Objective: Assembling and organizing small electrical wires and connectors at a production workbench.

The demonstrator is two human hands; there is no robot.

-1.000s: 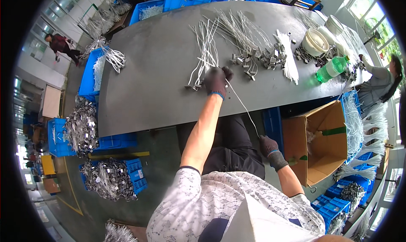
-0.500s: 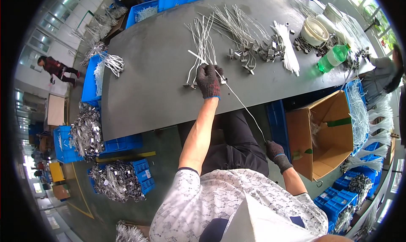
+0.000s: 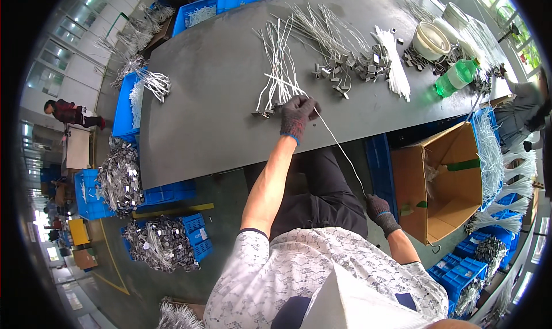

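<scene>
My left hand (image 3: 298, 115), in a dark knit glove with red patches, is at the near part of the grey table, fingers closed on one end of a thin white cord (image 3: 339, 143). The cord slants down past the table edge to my right hand (image 3: 378, 208), gloved too, low beside my thigh, its fingers closed round the other end. Just beyond my left hand lies a small bundle of white cords (image 3: 280, 70) with little dark grey blocks (image 3: 263, 114) at their near ends. Whether a block sits inside my left fingers is hidden.
Right along the table (image 3: 195, 105) lie more block-ended cords (image 3: 336, 39), a white strip bundle (image 3: 393, 64), a white bucket (image 3: 430, 41) and a green bottle (image 3: 456, 78). A cardboard box (image 3: 440, 185) stands by my right hand. Blue crates (image 3: 195, 237) surround the table. People are at both sides.
My left hand has moved a little right and nearer, off the small bundle, which shows more. The cord still runs between both hands. The person at the far left has shifted.
</scene>
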